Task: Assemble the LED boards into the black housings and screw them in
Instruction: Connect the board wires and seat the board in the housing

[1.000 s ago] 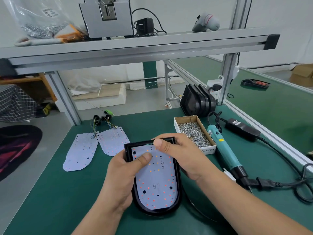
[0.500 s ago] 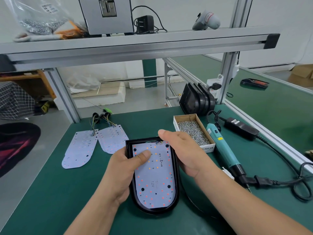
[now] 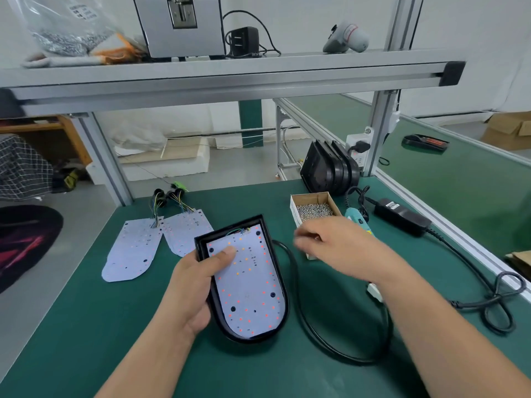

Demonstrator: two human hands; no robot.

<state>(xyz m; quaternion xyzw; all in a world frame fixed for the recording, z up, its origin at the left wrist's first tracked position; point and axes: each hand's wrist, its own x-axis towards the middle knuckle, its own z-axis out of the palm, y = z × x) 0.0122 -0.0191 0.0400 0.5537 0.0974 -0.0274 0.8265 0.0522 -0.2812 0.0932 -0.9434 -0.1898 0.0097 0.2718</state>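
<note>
A black housing (image 3: 276, 262) lies tilted on the green mat with a white LED board (image 3: 250, 285) seated inside it, red and orange LEDs facing up. My left hand (image 3: 192, 285) grips the housing's left edge, its thumb pressing on the upper part of the board. Off to the right, my right hand (image 3: 339, 248) hovers over the near end of the cardboard screw box (image 3: 293, 209). Its fingers are curled and blurred, so what they hold is unclear. The teal electric screwdriver (image 3: 354, 218) lies mostly hidden behind that hand.
Two spare LED boards (image 3: 130, 254) with wire tails lie at the left. Several empty black housings (image 3: 327, 168) stand stacked at the back right, beside a power adapter (image 3: 402, 216). A black cable (image 3: 298, 308) loops right of the housing. An aluminium shelf (image 3: 230, 73) spans overhead.
My right hand has left the top of the housing and moved right to the screw box. The left hand still holds the housing, which has tilted slightly.
</note>
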